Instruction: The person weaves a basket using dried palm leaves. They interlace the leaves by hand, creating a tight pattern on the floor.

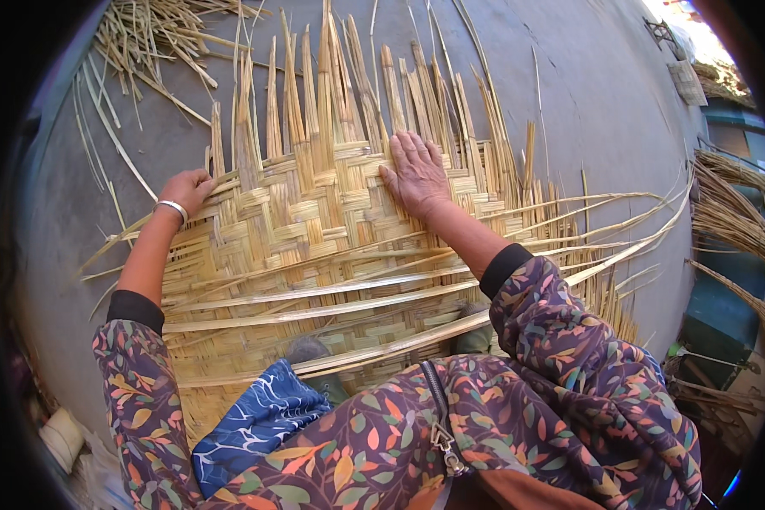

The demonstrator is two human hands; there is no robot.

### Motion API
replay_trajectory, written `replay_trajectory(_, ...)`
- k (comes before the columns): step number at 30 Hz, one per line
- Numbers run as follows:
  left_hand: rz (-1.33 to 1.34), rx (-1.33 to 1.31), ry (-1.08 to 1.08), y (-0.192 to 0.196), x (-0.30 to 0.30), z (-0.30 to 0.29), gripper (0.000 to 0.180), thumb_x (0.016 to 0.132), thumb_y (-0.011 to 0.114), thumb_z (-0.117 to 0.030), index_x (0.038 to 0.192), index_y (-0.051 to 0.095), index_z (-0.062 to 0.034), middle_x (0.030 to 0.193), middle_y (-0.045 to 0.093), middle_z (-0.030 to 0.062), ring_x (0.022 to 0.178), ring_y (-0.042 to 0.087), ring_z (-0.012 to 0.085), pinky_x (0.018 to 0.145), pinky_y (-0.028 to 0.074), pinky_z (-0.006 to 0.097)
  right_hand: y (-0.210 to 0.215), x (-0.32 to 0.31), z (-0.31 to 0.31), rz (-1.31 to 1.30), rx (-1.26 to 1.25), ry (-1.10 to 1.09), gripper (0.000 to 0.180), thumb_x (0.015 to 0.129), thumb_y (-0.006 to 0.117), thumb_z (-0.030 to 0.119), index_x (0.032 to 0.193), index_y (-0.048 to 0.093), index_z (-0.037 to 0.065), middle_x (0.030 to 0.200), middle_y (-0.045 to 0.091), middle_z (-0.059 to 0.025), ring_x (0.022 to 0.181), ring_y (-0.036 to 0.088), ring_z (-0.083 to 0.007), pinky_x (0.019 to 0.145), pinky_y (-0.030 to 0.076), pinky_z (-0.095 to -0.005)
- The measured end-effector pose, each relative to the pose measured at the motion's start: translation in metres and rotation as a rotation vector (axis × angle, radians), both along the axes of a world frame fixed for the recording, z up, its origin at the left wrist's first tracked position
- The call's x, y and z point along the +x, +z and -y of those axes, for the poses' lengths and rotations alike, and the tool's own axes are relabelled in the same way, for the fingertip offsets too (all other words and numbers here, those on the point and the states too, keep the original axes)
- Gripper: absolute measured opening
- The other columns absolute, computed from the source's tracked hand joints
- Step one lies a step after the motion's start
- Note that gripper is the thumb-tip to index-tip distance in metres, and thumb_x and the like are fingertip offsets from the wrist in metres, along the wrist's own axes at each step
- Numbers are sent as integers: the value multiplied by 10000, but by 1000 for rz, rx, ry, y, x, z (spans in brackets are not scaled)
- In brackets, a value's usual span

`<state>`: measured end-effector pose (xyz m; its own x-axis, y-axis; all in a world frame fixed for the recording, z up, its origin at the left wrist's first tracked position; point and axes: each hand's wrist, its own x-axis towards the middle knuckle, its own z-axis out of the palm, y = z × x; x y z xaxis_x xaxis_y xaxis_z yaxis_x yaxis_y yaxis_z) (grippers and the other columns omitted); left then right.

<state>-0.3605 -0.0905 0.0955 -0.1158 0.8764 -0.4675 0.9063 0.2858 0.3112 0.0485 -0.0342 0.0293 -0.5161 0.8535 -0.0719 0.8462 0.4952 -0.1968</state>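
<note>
A woven mat (pixel 331 204) of flat straw-coloured strips lies on the floor before me, its far edge bristling with unwoven upright strips (pixel 323 93). My left hand (pixel 189 192), with a silver bangle at the wrist, is closed on a strip end at the mat's left edge. Lying flat on the weave near the far edge, my right hand (pixel 418 178) has its fingers stretched out and holds nothing. Several long loose strips (pixel 348 302) cross the mat between my arms and bend out past its right side. Under the near strips my shoe tips partly show on the mat.
A heap of loose strips (pixel 149 38) lies on the grey floor (pixel 586 110) at the far left. Bundles of stalks (pixel 735 204) lean at the right beside dark green panels. At the lower left stands a cream roll (pixel 61 438) next to clear plastic.
</note>
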Motion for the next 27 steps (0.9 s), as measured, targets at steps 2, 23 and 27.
replay_trajectory(2, -14, -161, 5, 3, -7, -1, 252, 832, 590, -273, 870, 620, -27, 760, 624, 132, 682, 594, 246, 654, 457, 344, -3, -2, -2, 11, 8, 9, 621, 940, 290, 478, 1384, 321, 45, 1452, 295, -111, 1368, 208, -226, 1116, 108, -393)
replay_trajectory(23, 138, 213, 140, 62, 100, 257, 111, 811, 638, -166, 819, 621, -57, 760, 629, 107, 691, 600, 283, 617, 471, 353, 66, -4, 120, -17, -144, 863, 216, 784, 540, 165, 992, 545, 109, 899, 540, -37, 898, 536, -185, 757, 438, -322)
replay_trajectory(27, 85, 116, 164, 66, 101, 296, 118, 819, 626, -212, 887, 635, -115, 817, 631, 70, 769, 600, 229, 659, 450, 334, 80, -19, 120, -76, -3, 876, 186, 778, 537, 161, 952, 545, 98, 861, 546, -33, 853, 543, -190, 706, 435, -312)
